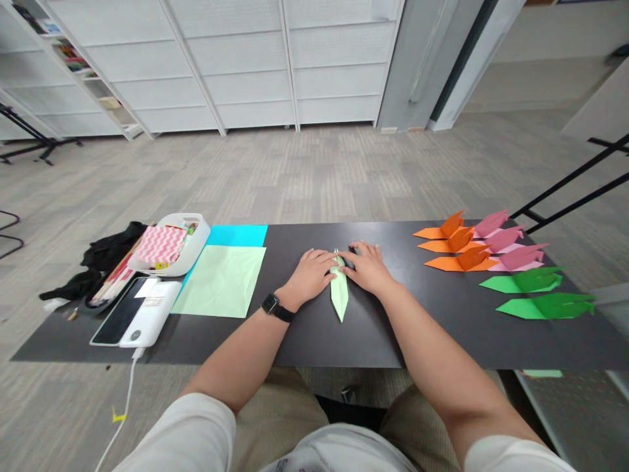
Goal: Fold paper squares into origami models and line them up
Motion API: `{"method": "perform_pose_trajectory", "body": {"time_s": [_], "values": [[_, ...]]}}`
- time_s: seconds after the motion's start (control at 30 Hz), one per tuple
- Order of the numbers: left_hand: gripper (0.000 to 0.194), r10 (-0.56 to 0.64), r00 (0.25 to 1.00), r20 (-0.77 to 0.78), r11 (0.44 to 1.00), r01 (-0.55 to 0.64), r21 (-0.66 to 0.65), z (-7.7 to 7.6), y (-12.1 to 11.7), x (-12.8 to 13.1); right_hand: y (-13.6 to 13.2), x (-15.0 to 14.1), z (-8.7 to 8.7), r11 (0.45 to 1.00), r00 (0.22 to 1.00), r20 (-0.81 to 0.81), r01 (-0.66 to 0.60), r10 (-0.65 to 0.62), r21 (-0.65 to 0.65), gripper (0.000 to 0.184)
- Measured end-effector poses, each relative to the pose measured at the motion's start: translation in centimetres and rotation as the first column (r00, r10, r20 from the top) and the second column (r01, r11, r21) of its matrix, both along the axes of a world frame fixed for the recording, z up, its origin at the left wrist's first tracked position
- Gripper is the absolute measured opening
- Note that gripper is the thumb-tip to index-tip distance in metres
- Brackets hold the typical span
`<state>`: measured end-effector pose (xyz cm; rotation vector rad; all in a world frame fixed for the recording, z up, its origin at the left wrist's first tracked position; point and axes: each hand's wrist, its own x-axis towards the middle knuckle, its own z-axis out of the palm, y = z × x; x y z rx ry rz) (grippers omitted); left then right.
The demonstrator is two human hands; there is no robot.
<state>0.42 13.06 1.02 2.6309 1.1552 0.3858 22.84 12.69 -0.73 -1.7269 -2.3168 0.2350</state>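
A narrow, folded piece of pale green paper [339, 295] lies on the black table [314, 334], pointing toward me. My left hand [310, 274], with a black watch on its wrist, presses flat on the paper's far left side. My right hand [368, 265] presses flat on its far right side. The fingers of both hands lie stretched out over the fold and meet at the paper's top end.
A pale green sheet [221, 280] and a cyan sheet [238, 235] lie at left. A white tray [171, 244] of patterned paper, a phone [120, 319] and a white power bank [152, 313] sit further left. Folded orange [455, 246], pink [508, 242] and green [535, 295] paper shapes line the right.
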Motion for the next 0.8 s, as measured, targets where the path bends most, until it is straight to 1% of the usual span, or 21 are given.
{"method": "perform_pose_trajectory", "body": {"time_s": [0.3, 0.53, 0.63, 0.73, 0.8], "values": [[0.045, 0.03, 0.998, -0.057, 0.998, -0.033, -0.059, -0.3, -0.1, -0.1, 0.2, 0.2, -0.4, 1.0, 1.0, 0.004, -0.007, 0.007, -0.019, 0.048], [0.038, -0.01, 1.0, 0.003, 0.997, 0.01, -0.076, -0.4, 0.5, -0.8, 0.3, 0.2, -0.7, 1.0, 1.0, -0.02, -0.016, 0.016, -0.009, 0.051], [0.039, -0.019, 1.0, 0.019, 0.996, 0.021, -0.089, -0.6, 0.9, -1.0, 0.4, 0.3, -0.7, 1.0, 0.999, -0.036, -0.011, 0.01, -0.015, 0.051], [0.045, -0.003, 1.0, 0.024, 0.996, 0.005, -0.088, -0.8, 1.1, -1.0, 0.5, 0.3, -0.7, 1.0, 0.997, -0.081, -0.009, 0.009, -0.004, 0.053], [0.047, 0.029, 0.999, 0.026, 0.997, -0.027, -0.076, -0.9, 1.2, -0.9, 0.6, 0.3, -0.6, 1.0, 0.995, -0.1, -0.019, 0.02, 0.015, 0.05]]}}
